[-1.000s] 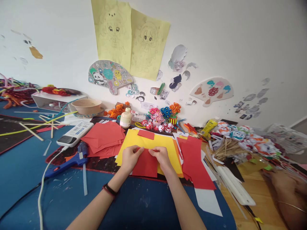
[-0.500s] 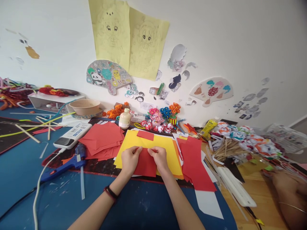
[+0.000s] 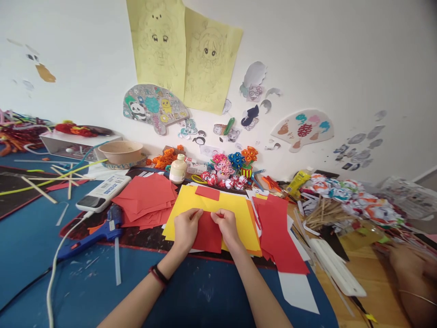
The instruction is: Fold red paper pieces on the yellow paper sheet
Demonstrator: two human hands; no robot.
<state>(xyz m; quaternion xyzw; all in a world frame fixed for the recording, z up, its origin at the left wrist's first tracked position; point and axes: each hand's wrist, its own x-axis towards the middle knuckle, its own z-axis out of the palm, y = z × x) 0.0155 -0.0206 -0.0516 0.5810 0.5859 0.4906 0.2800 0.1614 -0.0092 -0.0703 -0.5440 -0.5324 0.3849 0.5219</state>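
Between my two hands is a red paper piece point(image 3: 208, 234), held by its upper edge over a stack of yellow paper point(image 3: 244, 223). My left hand point(image 3: 186, 228) pinches the upper left of it with thumb and forefinger. On the other side, my right hand point(image 3: 226, 224) pinches the upper right corner in the same way. A small red paper strip point(image 3: 207, 193) lies flat on the yellow sheets, just beyond my fingertips. Left of the stack is a pile of red paper squares point(image 3: 145, 200); larger red sheets point(image 3: 282, 237) lie to its right.
A blue glue gun point(image 3: 111, 228) and a white power strip point(image 3: 104, 193) with its cable are at the left. Behind the paper stand a glue bottle point(image 3: 178, 171) and craft flowers point(image 3: 235, 161). Wooden sticks point(image 3: 324, 214) lie right, near another person's hand point(image 3: 408, 264).
Both hands keep their pinch on the red paper in almost the same place. The view has shifted very slightly.
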